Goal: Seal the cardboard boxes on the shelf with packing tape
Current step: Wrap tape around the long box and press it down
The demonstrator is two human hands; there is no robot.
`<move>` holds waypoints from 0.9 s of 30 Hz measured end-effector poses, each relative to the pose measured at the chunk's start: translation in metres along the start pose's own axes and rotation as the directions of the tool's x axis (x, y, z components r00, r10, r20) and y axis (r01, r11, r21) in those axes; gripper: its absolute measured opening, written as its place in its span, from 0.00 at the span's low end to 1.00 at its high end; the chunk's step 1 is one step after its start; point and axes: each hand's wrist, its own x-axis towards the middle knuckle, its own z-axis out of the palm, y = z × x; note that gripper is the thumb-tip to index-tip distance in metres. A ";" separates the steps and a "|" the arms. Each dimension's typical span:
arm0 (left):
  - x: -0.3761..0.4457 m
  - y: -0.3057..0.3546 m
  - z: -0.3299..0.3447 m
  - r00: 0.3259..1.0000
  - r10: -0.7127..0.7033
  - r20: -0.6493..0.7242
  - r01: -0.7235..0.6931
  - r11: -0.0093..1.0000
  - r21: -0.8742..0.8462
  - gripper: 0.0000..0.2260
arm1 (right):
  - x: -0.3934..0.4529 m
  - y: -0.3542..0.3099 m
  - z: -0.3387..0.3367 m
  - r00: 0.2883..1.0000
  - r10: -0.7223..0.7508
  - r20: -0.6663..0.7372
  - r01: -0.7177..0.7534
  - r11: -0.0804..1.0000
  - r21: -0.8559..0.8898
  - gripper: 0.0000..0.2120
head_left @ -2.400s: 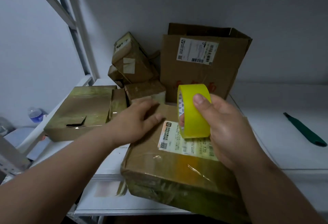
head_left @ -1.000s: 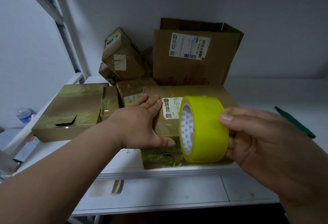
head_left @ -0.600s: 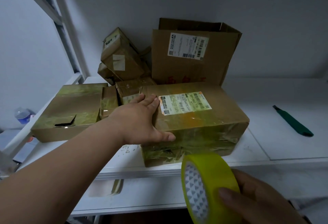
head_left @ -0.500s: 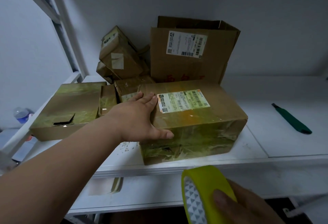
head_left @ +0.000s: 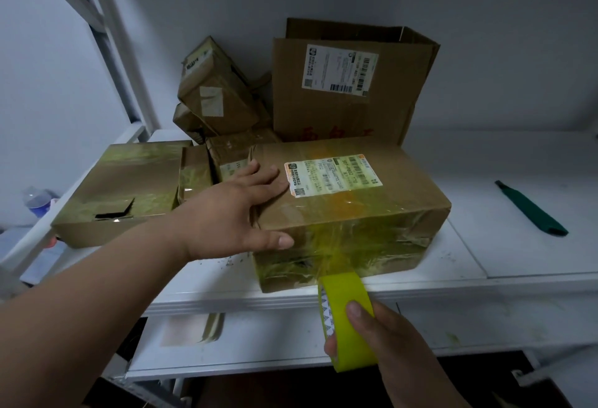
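The right hand (head_left: 385, 339) is gripping the yellow tape roll (head_left: 348, 320) below the shelf (head_left: 485, 258) edge, thumb curled over its rim. The left hand (head_left: 239, 210) is pressing flat, fingers spread, on the front box (head_left: 372, 213) sitting at the shelf's front. Its white label (head_left: 333, 174) is showing barcodes; the small print is unreadable. Behind is standing an open box (head_left: 349, 84), similarly labelled.

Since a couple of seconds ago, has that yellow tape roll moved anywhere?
Yes. The tape roll has come down from above the labelled box to below the shelf edge, held in the right hand.
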 end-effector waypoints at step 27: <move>0.070 -0.021 -0.060 0.921 -0.367 -0.132 0.249 0.814 -0.524 0.25 | 0.031 -0.171 0.015 0.906 -0.395 0.152 0.282 0.830 0.481 0.20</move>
